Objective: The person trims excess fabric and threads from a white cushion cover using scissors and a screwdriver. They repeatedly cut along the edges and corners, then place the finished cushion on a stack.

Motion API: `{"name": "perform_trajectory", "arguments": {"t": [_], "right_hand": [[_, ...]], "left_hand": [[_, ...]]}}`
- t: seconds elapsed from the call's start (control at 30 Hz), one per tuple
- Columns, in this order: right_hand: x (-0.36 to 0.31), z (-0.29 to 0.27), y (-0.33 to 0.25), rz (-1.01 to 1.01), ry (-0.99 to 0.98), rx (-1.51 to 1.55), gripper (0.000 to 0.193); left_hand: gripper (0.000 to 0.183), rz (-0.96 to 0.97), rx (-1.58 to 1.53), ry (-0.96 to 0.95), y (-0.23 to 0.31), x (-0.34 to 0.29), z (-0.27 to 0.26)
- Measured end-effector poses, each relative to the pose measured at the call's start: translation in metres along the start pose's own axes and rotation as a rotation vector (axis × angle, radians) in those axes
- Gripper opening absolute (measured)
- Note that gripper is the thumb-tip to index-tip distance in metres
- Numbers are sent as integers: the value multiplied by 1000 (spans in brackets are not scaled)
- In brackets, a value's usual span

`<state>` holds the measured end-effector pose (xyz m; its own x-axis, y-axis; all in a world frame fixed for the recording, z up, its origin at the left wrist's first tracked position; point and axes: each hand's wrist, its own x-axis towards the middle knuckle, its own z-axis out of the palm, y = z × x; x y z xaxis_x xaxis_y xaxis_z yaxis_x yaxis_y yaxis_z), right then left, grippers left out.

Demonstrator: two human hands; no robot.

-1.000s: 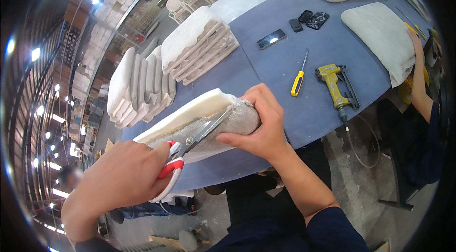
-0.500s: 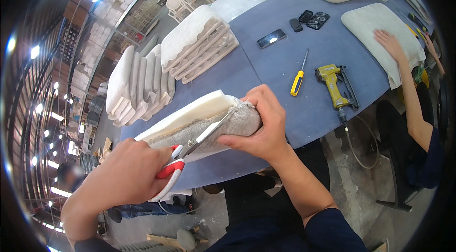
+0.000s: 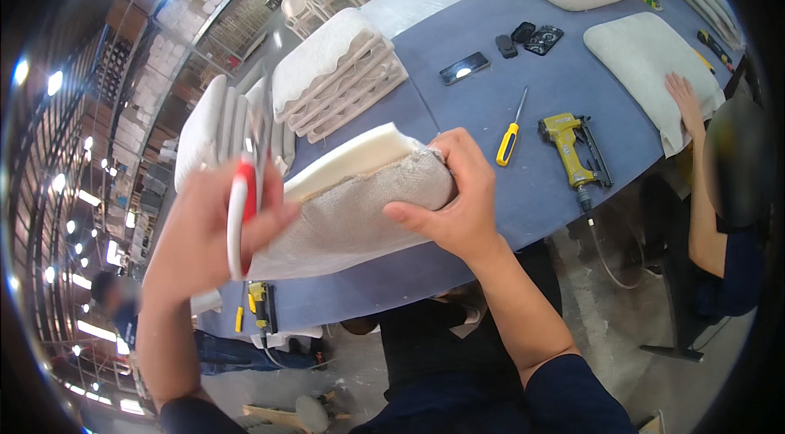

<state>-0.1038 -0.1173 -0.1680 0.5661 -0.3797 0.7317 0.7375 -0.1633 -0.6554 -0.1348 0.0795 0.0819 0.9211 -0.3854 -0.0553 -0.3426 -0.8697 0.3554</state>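
My right hand (image 3: pixel 458 197) grips the end of a seat cushion (image 3: pixel 360 213), thumb on its grey woven fabric and fingers over the far edge. White foam (image 3: pixel 352 157) shows along the cushion's upper side, beside the fabric's rough edge. My left hand (image 3: pixel 200 229), smeared by motion, holds scissors (image 3: pixel 244 209) with red and white handles. Their blurred blades point up, away from the cushion. The left thumb is near the cushion's left end; whether it touches cannot be told.
On the blue-grey table (image 3: pixel 458 123) are a screwdriver (image 3: pixel 509 143), a staple gun (image 3: pixel 568 148) with a hose, a phone (image 3: pixel 464 68) and stacked cushions (image 3: pixel 339 78). At right, another person's hand (image 3: pixel 685 103) rests on a cushion (image 3: pixel 642 66). A second staple gun (image 3: pixel 262 303) lies near the left edge.
My left hand has drawn the scissors off the cushion's edge, leftward and up, turning the blades upward. The cushion has tilted so more grey fabric shows. My right hand keeps its grip.
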Motion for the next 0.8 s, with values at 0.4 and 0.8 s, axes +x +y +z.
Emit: {"name": "perform_trajectory", "arguments": {"t": [0.4,0.8], "right_hand": [[-19,-10,-25,38,76,-236,44],[50,11,-101,-174,-166,-689,13]], "left_hand": [[34,210,34,547,-59,67,62],[38,210,-81,499,-83,54,51]]}}
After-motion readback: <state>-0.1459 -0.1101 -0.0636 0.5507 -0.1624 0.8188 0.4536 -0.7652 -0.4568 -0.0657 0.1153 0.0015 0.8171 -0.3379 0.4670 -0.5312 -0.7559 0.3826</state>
